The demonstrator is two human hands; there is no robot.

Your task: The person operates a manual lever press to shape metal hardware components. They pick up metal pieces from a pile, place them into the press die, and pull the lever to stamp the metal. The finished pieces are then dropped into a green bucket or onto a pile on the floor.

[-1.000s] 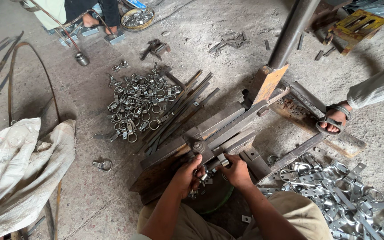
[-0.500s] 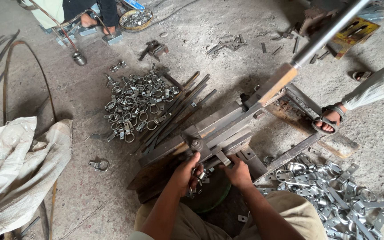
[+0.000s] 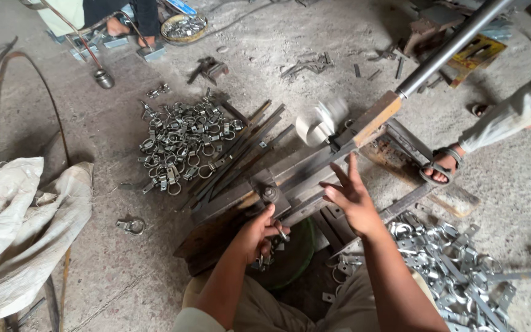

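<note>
At frame centre, the left hand (image 3: 259, 232) pinches a small metal clip (image 3: 282, 233) beside the press (image 3: 290, 178), the right hand (image 3: 353, 195) hovers spread, and a yellow box (image 3: 475, 54) lies upper right.

light: even, soft daylight | shadows: faint | focus: mostly sharp, slight motion blur
</note>
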